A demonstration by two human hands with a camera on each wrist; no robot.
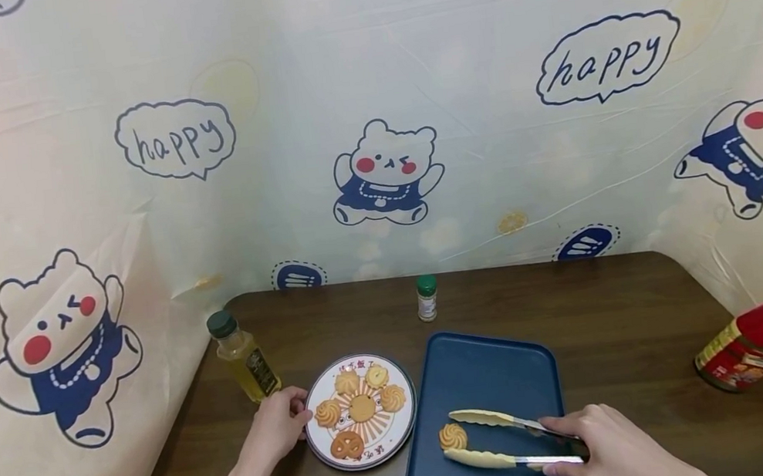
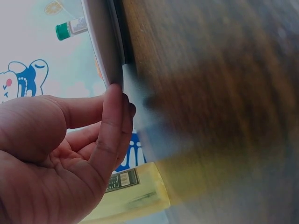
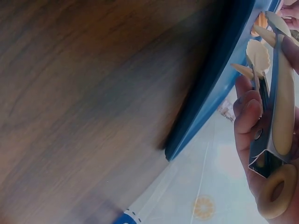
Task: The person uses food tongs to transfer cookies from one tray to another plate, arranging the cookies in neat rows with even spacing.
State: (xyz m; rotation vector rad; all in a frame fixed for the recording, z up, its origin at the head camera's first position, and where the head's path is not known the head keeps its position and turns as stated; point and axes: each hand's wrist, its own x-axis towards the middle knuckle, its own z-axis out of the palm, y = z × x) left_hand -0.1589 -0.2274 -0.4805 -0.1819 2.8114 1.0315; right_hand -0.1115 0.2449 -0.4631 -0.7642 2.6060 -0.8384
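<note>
With thumb and fingers, my left hand (image 1: 278, 418) pinches the left rim of a round white plate (image 1: 400, 441); the left wrist view shows the plate edge (image 2: 105, 46) between them. Several cookies lie on the plate, among them a pretzel-shaped cookie (image 1: 347, 446) near its front. My right hand (image 1: 605, 443) grips a pair of tongs (image 1: 480, 417) with cream scalloped tips. Their arms are spread above a blue tray (image 1: 492, 358), and one swirled cookie (image 1: 453, 437) is at the tips' left end, between them. Whether the lower tip touches it, I cannot tell.
An oil bottle (image 1: 248, 364) with a green cap stands just behind my left hand. At the back is a small green-capped shaker (image 1: 427, 299). A red squeeze bottle (image 1: 749, 347) stands at the table's right edge. A printed curtain (image 1: 293, 61) surrounds the table.
</note>
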